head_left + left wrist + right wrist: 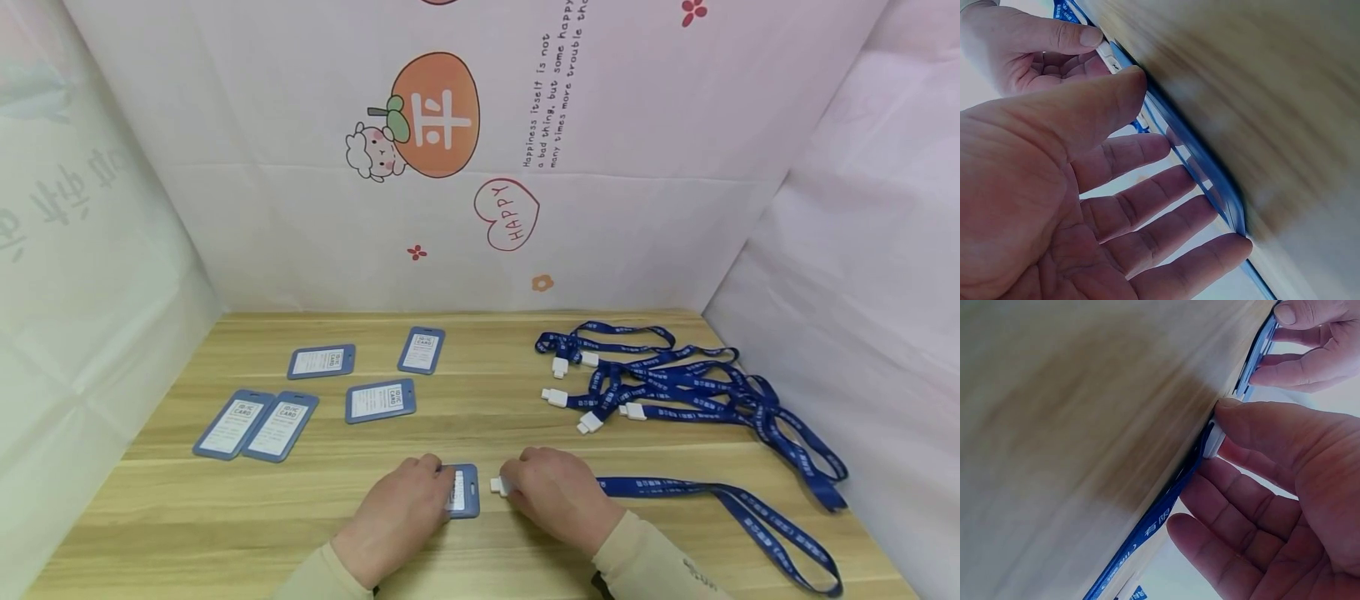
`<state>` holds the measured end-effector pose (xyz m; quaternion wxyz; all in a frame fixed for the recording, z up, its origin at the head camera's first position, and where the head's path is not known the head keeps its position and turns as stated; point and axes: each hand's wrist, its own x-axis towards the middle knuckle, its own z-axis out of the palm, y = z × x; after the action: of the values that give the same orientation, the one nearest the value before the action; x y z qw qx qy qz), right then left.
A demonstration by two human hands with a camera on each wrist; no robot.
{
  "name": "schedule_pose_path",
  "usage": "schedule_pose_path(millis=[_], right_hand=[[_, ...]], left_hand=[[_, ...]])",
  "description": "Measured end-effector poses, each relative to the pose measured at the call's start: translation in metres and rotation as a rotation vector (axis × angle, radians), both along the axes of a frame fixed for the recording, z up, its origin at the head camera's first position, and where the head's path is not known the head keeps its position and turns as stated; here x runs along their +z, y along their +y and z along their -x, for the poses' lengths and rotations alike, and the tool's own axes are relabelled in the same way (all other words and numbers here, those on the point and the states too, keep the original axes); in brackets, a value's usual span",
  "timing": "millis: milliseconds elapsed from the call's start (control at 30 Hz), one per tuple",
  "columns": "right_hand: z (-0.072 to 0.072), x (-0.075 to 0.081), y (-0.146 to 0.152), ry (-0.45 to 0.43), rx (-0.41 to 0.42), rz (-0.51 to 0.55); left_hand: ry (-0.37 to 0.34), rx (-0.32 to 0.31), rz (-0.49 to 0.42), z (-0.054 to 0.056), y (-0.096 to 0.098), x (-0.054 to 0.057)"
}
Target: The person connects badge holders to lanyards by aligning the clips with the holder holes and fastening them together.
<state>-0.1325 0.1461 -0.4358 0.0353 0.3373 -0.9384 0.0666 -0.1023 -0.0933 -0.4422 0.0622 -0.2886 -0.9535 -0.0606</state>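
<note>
My left hand (401, 512) holds a blue ID card holder (467, 492) by its edges, thumb on the near side and fingers along the far side in the left wrist view. The holder lies on the table, its slotted end pointing right; the hand covers much of it. Just to the right, my right hand (558, 496) pinches the white plastic clip (497, 485) of a blue lanyard (660, 487). A small gap separates the clip's tip from the holder's slot in the head view. The lanyard's strap trails right across the table and ends in a loop.
Several more card holders (380, 401) lie face up on the left and middle of the wooden table (225, 525). A tangled pile of blue lanyards (690, 387) with white clips lies at the back right. White printed cloth walls (300, 233) enclose the table's back and sides.
</note>
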Motion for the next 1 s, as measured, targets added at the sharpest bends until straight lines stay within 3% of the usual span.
schedule_pose_path(millis=[533, 1000], right_hand=[[-0.0005, 0.0004, -0.0022, 0.037, 0.038, 0.003], [-0.0005, 0.0029, -0.0051, 0.000, 0.044, -0.016]], left_hand=[[0.004, -0.016, 0.012, -0.0017, 0.0059, 0.0023], [-0.011, 0.002, 0.021, -0.0003, 0.0077, 0.0019]])
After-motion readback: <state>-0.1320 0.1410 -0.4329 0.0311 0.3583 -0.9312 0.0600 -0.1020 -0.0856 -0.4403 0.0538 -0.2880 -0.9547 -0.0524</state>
